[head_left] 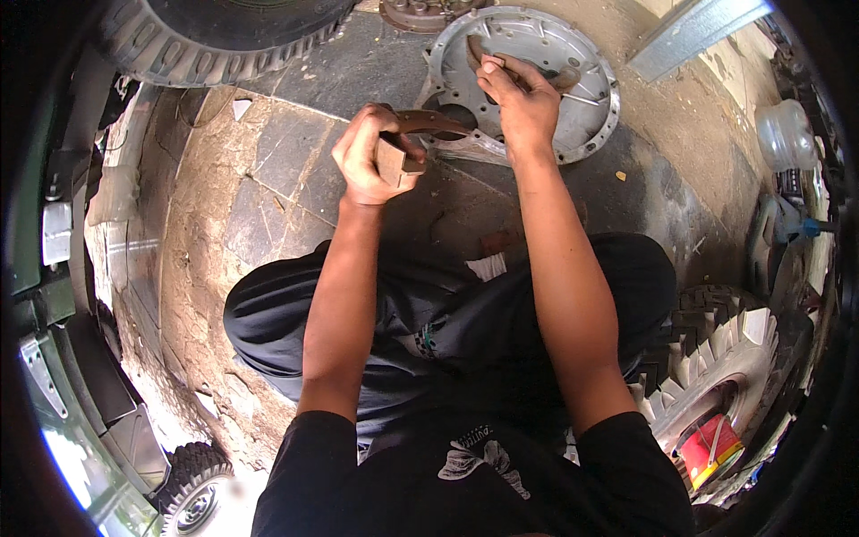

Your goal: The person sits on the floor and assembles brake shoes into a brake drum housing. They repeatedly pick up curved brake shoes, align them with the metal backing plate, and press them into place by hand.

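Note:
My left hand (361,159) is closed around a curved, rust-brown piece (433,123) that looks like a brake shoe. Its thick, block-like end (394,161) sticks out toward me below the fingers, and the curved end points right. My right hand (530,109) is held over a round grey metal housing (586,121), thumb and fingers closed on another curved brown piece (567,80), also like a brake shoe. The hand covers much of that piece. The housing lies on the floor tiles, with bolt holes around its rim.
A large tyre (192,54) lies at the far left, beside a rusty round part (429,12). At right are a metal beam (693,36), a clear plastic jug (786,134), a treaded tyre (716,358) and a red-yellow can (709,450). A green vehicle (54,394) borders the left.

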Available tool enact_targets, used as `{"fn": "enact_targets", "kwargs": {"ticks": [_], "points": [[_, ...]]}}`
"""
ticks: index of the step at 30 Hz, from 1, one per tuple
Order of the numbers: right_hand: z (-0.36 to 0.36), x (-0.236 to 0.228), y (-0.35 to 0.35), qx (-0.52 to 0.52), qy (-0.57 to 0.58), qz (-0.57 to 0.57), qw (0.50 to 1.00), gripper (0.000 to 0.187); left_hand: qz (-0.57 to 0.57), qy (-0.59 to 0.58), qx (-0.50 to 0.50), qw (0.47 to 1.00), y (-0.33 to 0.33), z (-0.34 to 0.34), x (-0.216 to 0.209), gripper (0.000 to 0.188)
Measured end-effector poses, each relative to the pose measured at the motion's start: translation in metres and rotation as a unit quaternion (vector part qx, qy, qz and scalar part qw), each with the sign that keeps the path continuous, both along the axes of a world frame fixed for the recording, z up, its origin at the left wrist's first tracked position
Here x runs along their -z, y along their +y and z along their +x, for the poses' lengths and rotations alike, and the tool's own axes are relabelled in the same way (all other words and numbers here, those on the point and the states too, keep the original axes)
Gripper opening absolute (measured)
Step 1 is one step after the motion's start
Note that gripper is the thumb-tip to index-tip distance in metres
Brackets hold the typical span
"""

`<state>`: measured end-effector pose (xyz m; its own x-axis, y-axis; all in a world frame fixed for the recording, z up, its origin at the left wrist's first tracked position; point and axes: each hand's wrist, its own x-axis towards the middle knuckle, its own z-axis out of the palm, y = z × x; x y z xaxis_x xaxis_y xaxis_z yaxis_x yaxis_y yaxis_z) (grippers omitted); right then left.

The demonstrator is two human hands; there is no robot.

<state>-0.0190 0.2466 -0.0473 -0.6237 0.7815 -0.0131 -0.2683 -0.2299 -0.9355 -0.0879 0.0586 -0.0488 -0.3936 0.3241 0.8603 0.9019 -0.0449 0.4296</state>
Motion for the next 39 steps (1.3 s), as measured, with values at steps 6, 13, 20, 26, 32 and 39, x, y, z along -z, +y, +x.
{"fn": "enact_targets", "kwargs": {"ticks": [6,13,20,26,32,39], "points": [[-0.001,-0.007,0.0,0.003,0.03,-0.006,1.0,0.024,-0.056,0.034,0.079,0.995,0.001,0.005,-0.012,0.029],[-0.009,0.003,0.004,0.031,0.03,0.016,0.999,0.02,-0.09,0.084,0.136,0.983,0.011,0.012,-0.021,0.024],[-0.001,0.029,0.013,-0.078,-0.106,0.149,0.98,0.012,-0.083,0.001,0.065,0.994,-0.001,0.007,-0.008,0.024],[0.009,0.047,0.007,-0.179,-0.254,0.387,0.868,0.017,-0.078,-0.031,0.078,0.993,-0.006,0.007,-0.005,0.042],[0.006,0.06,0.004,-0.169,-0.2,0.436,0.861,0.023,-0.035,-0.068,0.07,0.995,-0.008,0.002,0.005,0.042],[0.008,0.045,0.004,-0.191,-0.261,0.429,0.844,0.021,-0.039,-0.042,0.056,0.997,-0.004,0.002,0.002,0.041]]}}
